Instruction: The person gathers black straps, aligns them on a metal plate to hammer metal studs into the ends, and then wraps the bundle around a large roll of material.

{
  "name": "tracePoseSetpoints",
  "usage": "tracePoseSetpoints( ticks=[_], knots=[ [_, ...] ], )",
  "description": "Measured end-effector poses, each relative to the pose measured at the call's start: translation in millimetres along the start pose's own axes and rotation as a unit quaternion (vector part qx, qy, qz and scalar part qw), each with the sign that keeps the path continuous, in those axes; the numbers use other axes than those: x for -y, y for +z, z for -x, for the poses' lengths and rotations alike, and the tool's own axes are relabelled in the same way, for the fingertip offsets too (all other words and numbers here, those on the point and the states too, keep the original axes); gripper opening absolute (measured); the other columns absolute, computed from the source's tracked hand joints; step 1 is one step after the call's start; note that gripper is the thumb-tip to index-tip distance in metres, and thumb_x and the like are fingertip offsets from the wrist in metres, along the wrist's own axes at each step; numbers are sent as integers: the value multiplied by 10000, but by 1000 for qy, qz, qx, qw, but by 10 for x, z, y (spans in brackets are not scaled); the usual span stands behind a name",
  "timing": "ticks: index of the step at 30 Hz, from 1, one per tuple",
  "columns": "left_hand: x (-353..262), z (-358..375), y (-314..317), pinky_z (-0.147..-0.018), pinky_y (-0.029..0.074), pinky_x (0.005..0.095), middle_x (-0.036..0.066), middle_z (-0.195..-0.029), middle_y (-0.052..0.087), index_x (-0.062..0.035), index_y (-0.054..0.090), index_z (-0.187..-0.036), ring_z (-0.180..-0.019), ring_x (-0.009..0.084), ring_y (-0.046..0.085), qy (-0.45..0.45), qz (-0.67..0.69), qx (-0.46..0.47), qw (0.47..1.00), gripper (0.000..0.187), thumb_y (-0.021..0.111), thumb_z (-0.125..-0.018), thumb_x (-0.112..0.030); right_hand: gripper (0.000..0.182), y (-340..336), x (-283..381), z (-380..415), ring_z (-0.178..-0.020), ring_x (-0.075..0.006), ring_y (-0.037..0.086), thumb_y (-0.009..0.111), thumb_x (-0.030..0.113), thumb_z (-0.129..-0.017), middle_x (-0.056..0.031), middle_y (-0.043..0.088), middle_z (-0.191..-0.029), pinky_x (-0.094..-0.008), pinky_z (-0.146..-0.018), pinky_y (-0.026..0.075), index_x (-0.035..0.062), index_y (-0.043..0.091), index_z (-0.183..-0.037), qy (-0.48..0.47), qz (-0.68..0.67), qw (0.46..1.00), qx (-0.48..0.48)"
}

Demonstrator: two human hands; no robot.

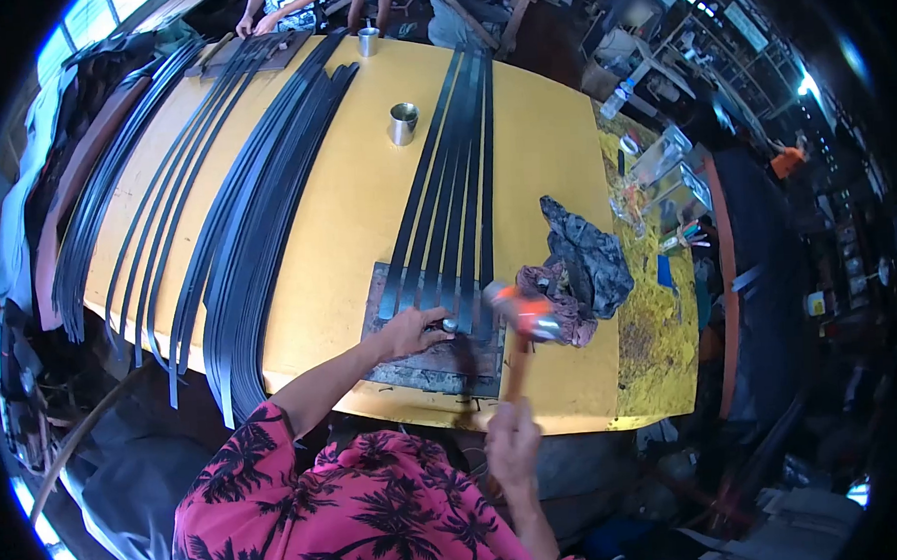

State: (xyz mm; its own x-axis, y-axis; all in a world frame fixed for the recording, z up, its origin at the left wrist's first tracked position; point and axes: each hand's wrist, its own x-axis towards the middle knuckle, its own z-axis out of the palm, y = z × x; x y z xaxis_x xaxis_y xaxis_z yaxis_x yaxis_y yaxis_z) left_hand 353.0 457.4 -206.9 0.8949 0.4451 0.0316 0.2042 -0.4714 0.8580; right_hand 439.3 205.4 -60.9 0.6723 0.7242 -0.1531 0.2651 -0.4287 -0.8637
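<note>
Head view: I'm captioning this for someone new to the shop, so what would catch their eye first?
The yellow table covered with long black strips, fanned out on its left side and in a straight bundle at its middle. At the near edge the right hand holds a hammer, blurred, above the strip ends on a grey slab, where the left hand grips a small metal punch.

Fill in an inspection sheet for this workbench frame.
Surface: yellow table, worn at its right edge.
Job's things: hammer raised above black straps lying on a grey slab; small metal punch at the strap ends.
Clutter: two metal cups, crumpled rags, more strap bundles.
Grippers: left hand at the punch; right hand grips the hammer handle.
Cables: nothing seen.
Surroundings: another person's hands at the far end.
</note>
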Motion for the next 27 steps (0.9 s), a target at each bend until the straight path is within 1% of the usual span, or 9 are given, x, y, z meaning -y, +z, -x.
tracePoseSetpoints(
  ticks=[4, 6, 11, 13, 16, 18, 20, 21, 27],
  knots=[
    [47, 23, 27, -767, 534, 474, 216, -946, 700, -105, 578, -1192, -860, 433, 658, -9, -6, 10, 1000, 428, 661, -903, -410, 354, -312, 1165, -49, -458, -137, 495, 517, 372, -972, -90, 567, -643, -284, -459, 424, 29, 561, -897, -294, -304, 904, -72],
    [28, 53, 31, -762, 530, 472, 206, -962, 697, -112, 585, -1185, -877, 424, 658, -9, 8, 8, 1000, 399, 668, -901, -380, 341, -154, 1116, 29, -496, -155, 520, 514, 378, -972, -84, 573, -654, -276, -492, 450, 49, 566, -901, -305, -362, 870, -137],
    [-49, 136, 79, -749, 527, 485, 219, -893, 687, -105, 585, -1144, -839, 437, 651, -14, -22, -4, 1000, 401, 663, -897, -412, 379, 400, -284, 94, -577, -156, 500, 516, 378, -1001, -91, 554, -674, -370, -511, 432, 0, 536, -973, 3, 21, 1000, 19],
    [-33, 86, -25, -742, 522, 486, 210, -893, 687, -91, 582, -1122, -836, 428, 656, 15, -29, -20, 999, 398, 678, -886, -397, 497, 411, -304, 93, -897, -452, 640, 490, 407, -1003, -334, 612, -852, -508, -704, 468, -71, 547, -1126, 150, 92, 981, 86],
    [-183, 91, -60, -723, 519, 480, 202, -875, 681, -69, 577, -1109, -816, 442, 644, -29, 34, 19, 999, 409, 699, -872, -380, 535, 173, -262, 248, -947, -515, 611, 452, 456, -1011, -349, 629, -893, -538, -763, 463, -60, 568, -1086, 175, 131, 973, 70],
    [-137, 100, 38, -629, 503, 433, 155, -764, 663, -39, 573, -1096, -686, 354, 651, 1, 72, 28, 997, 400, 705, -884, -352, 541, 151, -380, 161, -950, -525, 602, 445, 467, -1011, -348, 631, -897, -546, -759, 461, -56, 568, -1077, 172, 118, 977, 49],
    [-277, 104, -3, -569, 460, 362, 76, -699, 611, -5, 569, -1071, -623, 196, 599, -134, 264, 173, 940, 392, 714, -896, -324, 548, 149, -548, 166, -953, -534, 593, 437, 478, -1011, -348, 632, -901, -555, -756, 458, -51, 568, -1068, 175, 104, 978, 33],
    [-311, 75, 10, -561, 418, 304, 25, -700, 569, 12, 569, -1051, -650, 86, 515, -128, 268, 153, 942, 363, 711, -910, -291, 546, 161, -633, 145, -943, -539, 590, 435, 480, -1011, -345, 633, -895, -558, -749, 458, -47, 567, -1056, 170, 105, 979, 36],
    [-162, -380, 150, -593, 399, 283, 18, -689, 506, 3, 578, -971, -672, 87, 454, -59, 186, 12, 981, 315, 722, -900, -268, 556, 207, -870, 112, -876, -513, 604, 417, 496, -1010, -314, 632, -848, -547, -731, 445, -32, 592, -1005, 174, 136, 973, 69]
  ],
)
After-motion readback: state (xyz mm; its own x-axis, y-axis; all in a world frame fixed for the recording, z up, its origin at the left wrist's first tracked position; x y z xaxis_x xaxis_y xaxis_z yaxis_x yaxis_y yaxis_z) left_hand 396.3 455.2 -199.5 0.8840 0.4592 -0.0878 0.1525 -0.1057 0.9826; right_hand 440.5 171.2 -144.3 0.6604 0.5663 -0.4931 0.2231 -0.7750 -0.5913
